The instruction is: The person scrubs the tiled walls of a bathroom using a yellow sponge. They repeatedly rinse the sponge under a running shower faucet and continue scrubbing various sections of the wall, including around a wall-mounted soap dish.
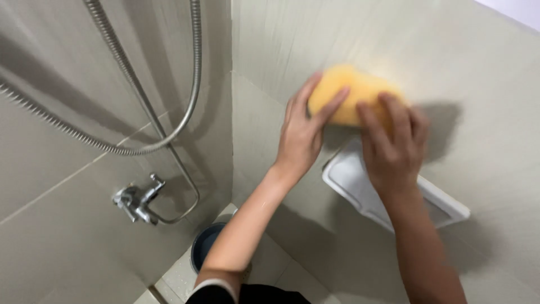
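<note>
Both hands on sponge [353,95], pressed flat to tiled wall [484,73] just above white shelf [360,186]. Left hand [301,135] gripping its edge, fingers spread; right hand [394,146] clamping over top. Best kept flat, even pressure, clear of shelf rim.

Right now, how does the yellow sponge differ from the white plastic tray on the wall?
The soft, rounded yellow sponge is held against the tiled wall by the left hand and the right hand; the white plastic tray is flat, rectangular and touched by neither hand. The sponge sits higher, the tray just below it. The hands partly cover both.
</note>
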